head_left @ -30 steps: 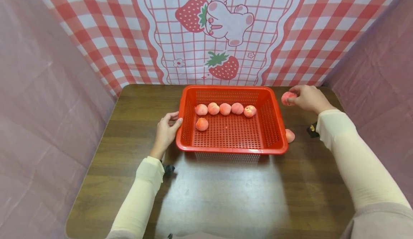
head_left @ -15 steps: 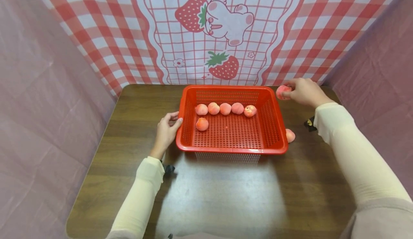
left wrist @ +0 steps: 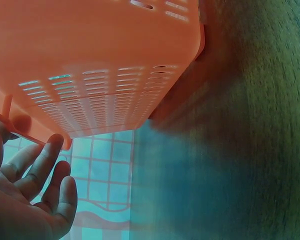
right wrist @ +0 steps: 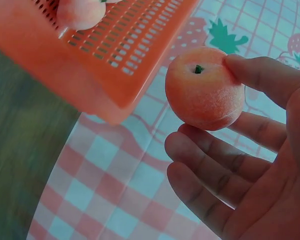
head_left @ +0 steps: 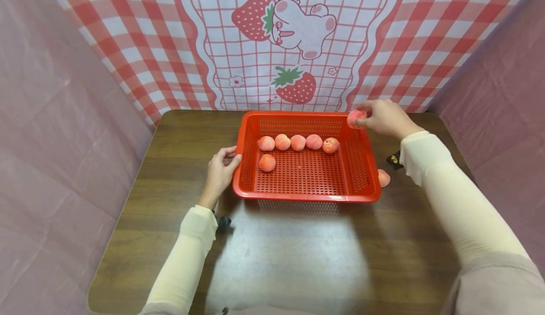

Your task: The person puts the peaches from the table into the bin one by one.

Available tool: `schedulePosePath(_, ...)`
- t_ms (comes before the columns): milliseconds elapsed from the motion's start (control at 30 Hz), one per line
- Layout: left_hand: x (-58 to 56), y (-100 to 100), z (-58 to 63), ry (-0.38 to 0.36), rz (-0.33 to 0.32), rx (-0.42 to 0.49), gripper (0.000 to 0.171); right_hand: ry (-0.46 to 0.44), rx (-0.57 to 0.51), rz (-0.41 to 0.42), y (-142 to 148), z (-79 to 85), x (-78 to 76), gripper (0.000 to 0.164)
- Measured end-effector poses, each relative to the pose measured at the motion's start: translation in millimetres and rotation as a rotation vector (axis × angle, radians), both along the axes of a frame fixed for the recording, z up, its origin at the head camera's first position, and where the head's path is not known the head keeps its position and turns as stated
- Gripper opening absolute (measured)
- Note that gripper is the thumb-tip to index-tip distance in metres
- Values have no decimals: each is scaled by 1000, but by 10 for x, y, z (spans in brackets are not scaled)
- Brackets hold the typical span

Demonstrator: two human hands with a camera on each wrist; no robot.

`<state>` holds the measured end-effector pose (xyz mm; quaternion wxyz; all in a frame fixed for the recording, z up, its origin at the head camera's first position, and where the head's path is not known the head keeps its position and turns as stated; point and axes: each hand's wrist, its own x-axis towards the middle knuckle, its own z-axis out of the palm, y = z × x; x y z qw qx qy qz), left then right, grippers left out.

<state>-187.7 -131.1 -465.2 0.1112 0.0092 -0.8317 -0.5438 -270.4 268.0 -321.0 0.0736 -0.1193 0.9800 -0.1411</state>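
Note:
A red plastic basket (head_left: 306, 197) with perforated walls stands on the wooden table. My left hand (head_left: 219, 170) grips its left rim, thumb on top and fingers (left wrist: 42, 167) below the rim on the outer side. Between the thumb and fingers of my right hand (head_left: 387, 116) is a peach (right wrist: 204, 90), held over the basket's back right corner. The right wrist view shows its stem dimple facing the camera. Several peaches (head_left: 298, 143) line up in a row toward the back of the basket, and a single peach (head_left: 267, 163) lies in front of the row's left end.
Another peach (head_left: 383, 178) rests on the table (head_left: 170, 239) just right of the basket, partly hidden by its rim. Behind the table hangs a red-and-white checked cloth (head_left: 157, 45) with strawberry prints. Pink cloth walls (head_left: 51, 140) flank both sides.
My right hand has carried its peach leftward, from the table's right side to over the basket's back right corner. The left hand and the basket have stayed in place.

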Motion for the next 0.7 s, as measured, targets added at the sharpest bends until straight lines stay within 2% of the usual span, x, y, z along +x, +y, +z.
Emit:
schedulePosePath(100, 5, 4, 3, 9, -1, 0, 35, -12, -3, 4, -55, -4, -4, 57)
schedulePosePath(367, -16, 7, 2, -57, -1, -18, 35, -15, -19, 34, -187, -60, 0, 50)
schedulePosePath(700, -1, 12, 11, -53, -2, -2, 35, -52, -52, 28, -354, -170, 16, 57)
